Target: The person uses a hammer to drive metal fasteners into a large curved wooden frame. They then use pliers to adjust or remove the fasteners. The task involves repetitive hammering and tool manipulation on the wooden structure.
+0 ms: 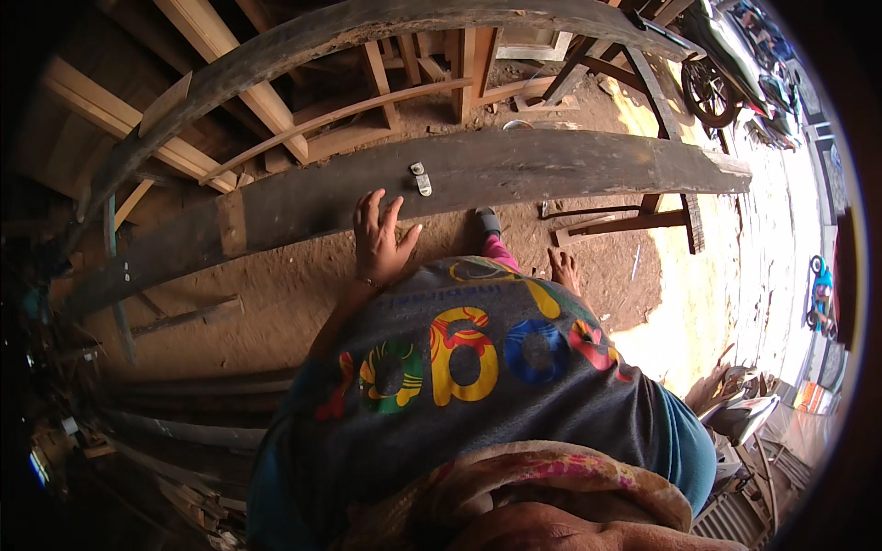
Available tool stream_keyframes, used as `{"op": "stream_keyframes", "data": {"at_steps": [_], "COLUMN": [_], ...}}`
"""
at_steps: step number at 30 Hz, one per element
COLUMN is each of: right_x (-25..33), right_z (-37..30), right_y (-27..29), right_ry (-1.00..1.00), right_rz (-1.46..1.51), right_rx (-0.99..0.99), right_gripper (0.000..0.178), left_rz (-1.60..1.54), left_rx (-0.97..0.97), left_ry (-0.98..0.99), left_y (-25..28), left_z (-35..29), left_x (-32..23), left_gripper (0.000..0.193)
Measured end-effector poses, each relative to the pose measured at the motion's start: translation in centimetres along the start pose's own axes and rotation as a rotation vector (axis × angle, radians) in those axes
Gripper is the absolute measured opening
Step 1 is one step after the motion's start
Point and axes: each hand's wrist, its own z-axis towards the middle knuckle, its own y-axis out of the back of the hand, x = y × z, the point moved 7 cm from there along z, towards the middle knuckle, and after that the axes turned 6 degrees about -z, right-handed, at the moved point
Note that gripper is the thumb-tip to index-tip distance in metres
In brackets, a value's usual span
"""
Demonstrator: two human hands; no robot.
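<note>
My left hand (379, 241) is open, its fingers spread at the near edge of a long dark plank (322, 202). Nothing is held in it; whether the fingertips touch the wood I cannot tell. Just beyond them, a small silvery metal piece with rounded ends (421, 180) lies on the plank; its exact kind is unclear. My right hand (564, 270) hangs beside my body, partly covered by my shirt. Its visible fingers are stretched out, with nothing seen in them.
A second dark beam (303, 46) runs behind the plank, with pale timber frames (381, 83) beyond. A wooden trestle (652, 96) supports the right end. Motorcycles (721, 83) stand at the far right. More long boards (202, 404) lie at the lower left.
</note>
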Motion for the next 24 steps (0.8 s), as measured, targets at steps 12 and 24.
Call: {"op": "stream_keyframes", "data": {"at_steps": [12,24], "right_x": [0.6,5.3], "right_z": [3.9,6.7], "right_y": [19.3,23.4], "right_ry": [0.076,0.137], "right_rz": [0.327,0.285], "right_rx": [-0.676,-0.82], "right_gripper": [0.029,0.049], "left_rz": [0.334,0.149], "left_rx": [0.077,-0.011], "left_ry": [0.05,-0.064], "left_y": [-4.0,-4.5], "left_z": [5.5,5.4], "left_x": [1.1,0.8], "left_gripper": [0.033,0.034]}}
